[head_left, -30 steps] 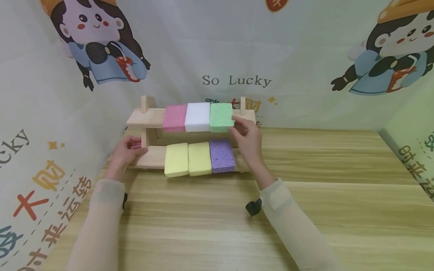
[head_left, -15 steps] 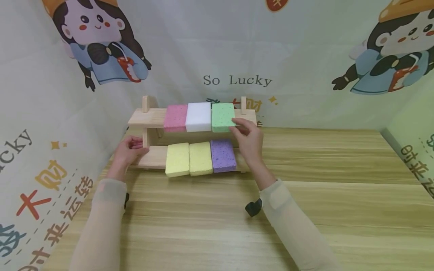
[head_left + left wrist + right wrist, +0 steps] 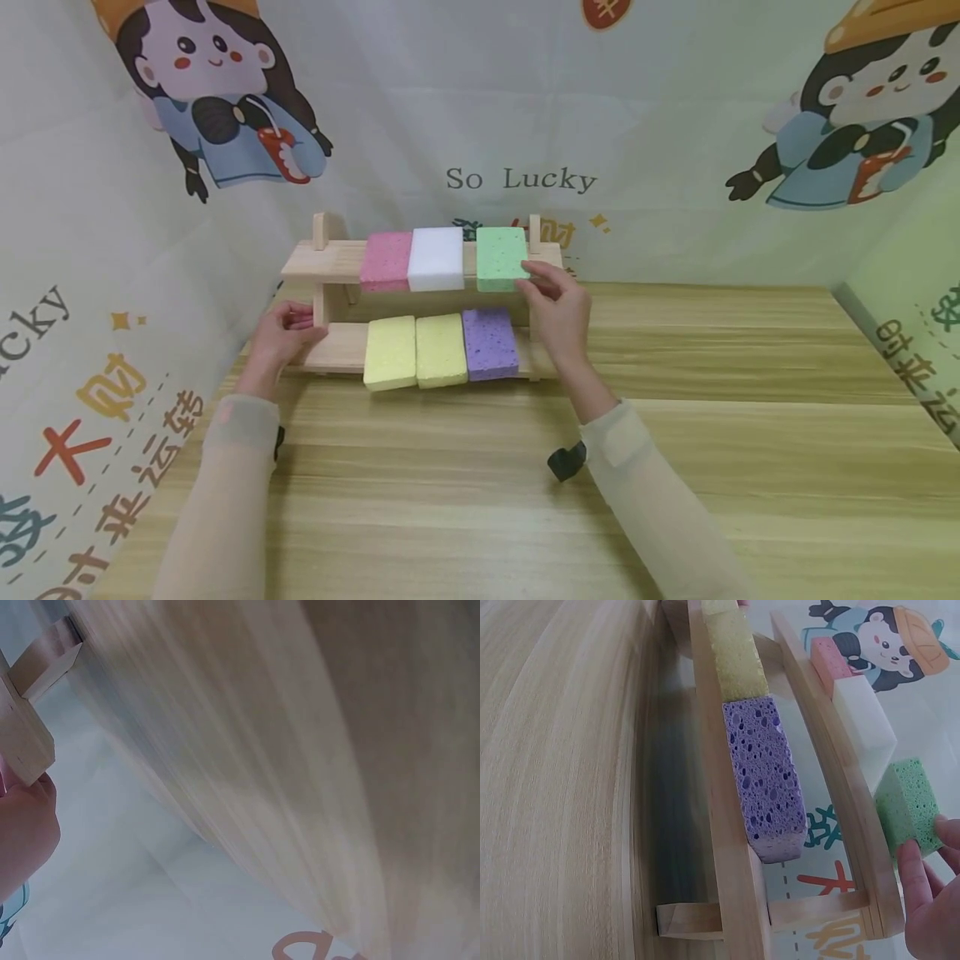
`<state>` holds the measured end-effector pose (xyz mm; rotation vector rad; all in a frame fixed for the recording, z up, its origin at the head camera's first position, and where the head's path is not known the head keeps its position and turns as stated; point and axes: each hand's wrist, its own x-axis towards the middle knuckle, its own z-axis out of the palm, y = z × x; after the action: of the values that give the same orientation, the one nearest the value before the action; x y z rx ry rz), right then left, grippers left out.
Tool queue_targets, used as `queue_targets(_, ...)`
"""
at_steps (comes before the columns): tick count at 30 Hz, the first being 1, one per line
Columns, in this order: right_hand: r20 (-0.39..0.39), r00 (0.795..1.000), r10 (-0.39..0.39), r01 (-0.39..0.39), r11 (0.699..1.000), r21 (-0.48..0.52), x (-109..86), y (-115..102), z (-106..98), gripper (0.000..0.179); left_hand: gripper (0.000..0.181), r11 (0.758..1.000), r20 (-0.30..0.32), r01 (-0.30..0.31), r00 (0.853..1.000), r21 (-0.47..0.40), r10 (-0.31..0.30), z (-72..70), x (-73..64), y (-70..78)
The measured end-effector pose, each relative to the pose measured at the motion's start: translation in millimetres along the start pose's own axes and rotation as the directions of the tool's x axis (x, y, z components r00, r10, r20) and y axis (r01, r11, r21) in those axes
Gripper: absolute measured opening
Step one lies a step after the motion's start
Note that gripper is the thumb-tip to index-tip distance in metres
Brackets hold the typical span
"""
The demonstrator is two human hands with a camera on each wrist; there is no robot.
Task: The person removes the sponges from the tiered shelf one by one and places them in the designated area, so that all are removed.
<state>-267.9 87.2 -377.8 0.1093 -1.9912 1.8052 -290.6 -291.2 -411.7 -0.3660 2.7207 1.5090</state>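
Observation:
A two-tier wooden rack (image 3: 326,260) stands toward the back of the table. At its left end, my left hand (image 3: 279,340) grips the upright; in the left wrist view only part of that hand (image 3: 26,836) shows beside the wood. The fingers and thumb of my right hand (image 3: 561,321) pinch the right edge of a green sponge (image 3: 501,254) on the upper tier. A gap separates it from a white sponge (image 3: 437,258), which touches a pink sponge (image 3: 386,260). On the lower tier, two yellow sponges (image 3: 390,352) sit beside a purple sponge (image 3: 491,343).
The wood-grain table (image 3: 420,483) extends in front and to the right of the rack. A printed cloth (image 3: 390,133) hangs close behind it and along both sides. Two short pegs rise at the back of the upper tier, the right peg (image 3: 535,233) close to the green sponge.
My right hand has moved slightly right together with the green sponge, opening a gap beside the white sponge. The left hand stays on the rack's upright.

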Motion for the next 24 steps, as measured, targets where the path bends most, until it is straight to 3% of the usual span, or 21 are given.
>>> queue_targets(7, -0.019, 1.000, 0.011, -0.011, 1.000, 0.009, -1.3, -3.6, -11.0, 0.024, 0.049, 1.000, 0.006, -0.010, 1.000, -0.004, 0.010, 0.1, -0.2, -0.2)
queue_targets(19, -0.037, 0.997, -0.069, 0.071, 0.997, 0.039, 0.4, -15.8, -33.3, 0.024, 0.045, 0.999, 0.016, -0.033, 0.999, -0.013, 0.033, -0.3, -0.4, -3.3)
queue_targets(24, -0.045, 0.997, -0.057, 0.058, 0.998, 0.035, 1.5, -18.6, -45.8, 0.025, 0.046, 0.999, 0.026, -0.033, 0.999, -0.010, 0.034, -0.6, -0.4, -4.1)
